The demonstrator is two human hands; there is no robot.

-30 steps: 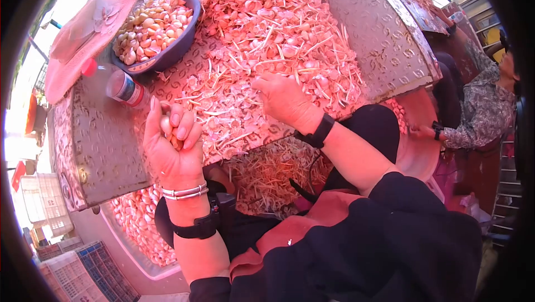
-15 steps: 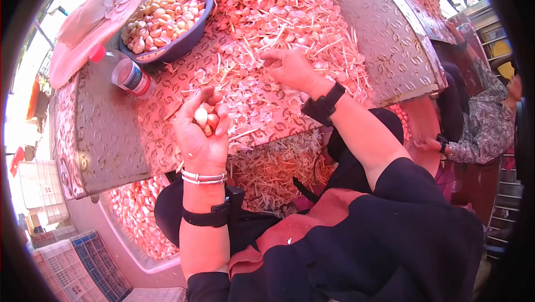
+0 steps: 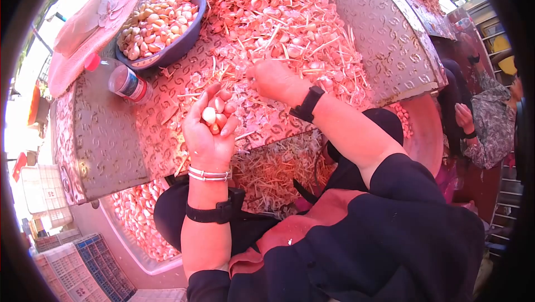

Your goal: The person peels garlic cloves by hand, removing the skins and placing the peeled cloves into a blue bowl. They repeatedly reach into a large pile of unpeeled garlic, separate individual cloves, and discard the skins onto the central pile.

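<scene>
Your left hand cups garlic cloves while your right is at the edge of the heap

Your left hand (image 3: pixel 210 134) is palm up, its fingers and thumb curled around several garlic cloves (image 3: pixel 214 117), at least 1 of them pale. There are 2 white bands (image 3: pixel 209 175) on that wrist, with 1 black strap (image 3: pixel 209 213) nearer your elbow.

Your right hand (image 3: pixel 273 81) is beyond your left and to its right, palm down with the fingers bent inward, at the near edge of the garlic heap (image 3: pixel 278 34). You cannot tell from here whether its fingertips pinch anything. The heap, with loose skins and stems, spreads beyond your right hand over the patterned metal table (image 3: pixel 390 40).

Past your left hand and to its left lies 1 clear bottle (image 3: pixel 127 83) with a red cap. Farther out are 1 blue bowl (image 3: pixel 195 30) full of cloves and 1 pink hat (image 3: pixel 83 31). Below your hands, between your legs, are scraps (image 3: pixel 284 171); a tub (image 3: pixel 153 270) of cloves sits lower left. Well to the right of your right hand is 1 co-worker (image 3: pixel 490 121) in a patterned top.
</scene>
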